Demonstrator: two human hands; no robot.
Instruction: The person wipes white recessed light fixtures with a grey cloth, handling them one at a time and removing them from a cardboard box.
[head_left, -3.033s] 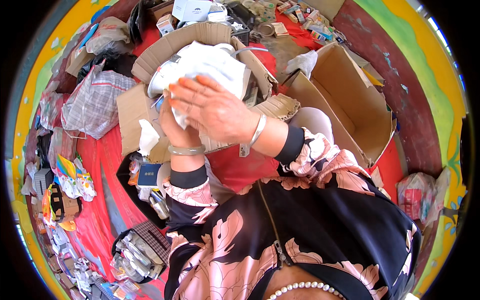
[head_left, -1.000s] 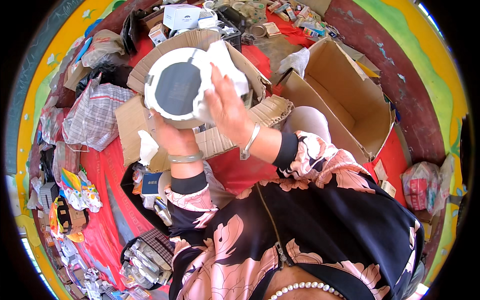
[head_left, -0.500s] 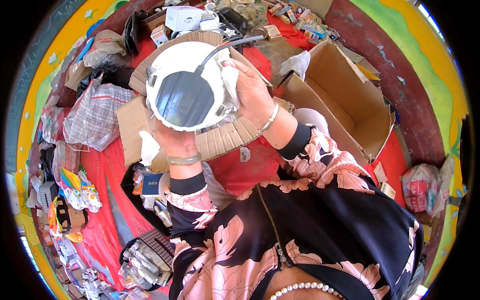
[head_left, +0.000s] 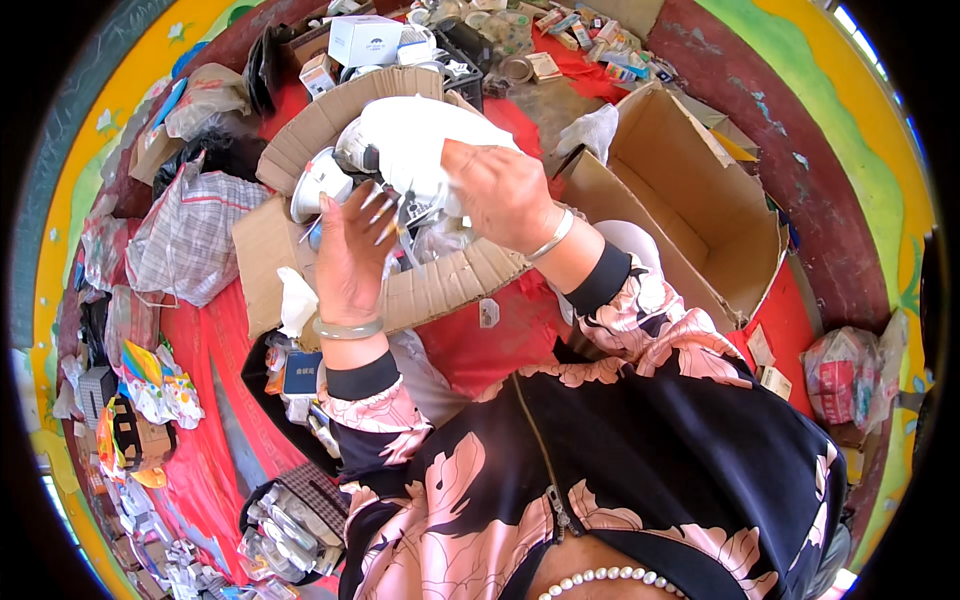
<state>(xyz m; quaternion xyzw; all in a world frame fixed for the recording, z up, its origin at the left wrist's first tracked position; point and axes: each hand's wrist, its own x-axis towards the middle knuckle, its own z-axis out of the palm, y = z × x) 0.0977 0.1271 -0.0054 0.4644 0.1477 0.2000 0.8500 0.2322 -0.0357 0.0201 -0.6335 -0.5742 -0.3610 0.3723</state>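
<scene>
My right hand [head_left: 505,195] is closed on a white cloth [head_left: 430,135] over the cardboard box in front of me. The cloth spreads out from the fingers, and motion blurs its outline; whether a lamp lies under it is hidden. To the left, my left hand [head_left: 355,245] is raised over the near left side of the box with its fingers apart and nothing held. A smaller white round lamp [head_left: 322,185] lies in the open cardboard box [head_left: 440,285], left of the cloth. Other white and dark pieces and clear plastic partly show below the cloth.
A tall cardboard carton [head_left: 690,190] stands open at the right, with a white glove [head_left: 590,130] by its far left corner. A checked bag [head_left: 190,230] sits at the left. Boxed goods [head_left: 365,40] are heaped behind. A dark bin [head_left: 290,400] stands near my left forearm.
The large round downlight with its grey back and cable is no longer visible in my hands. My left hand has let go and opened. My right hand has turned over, fingers downward, with the white cloth.
</scene>
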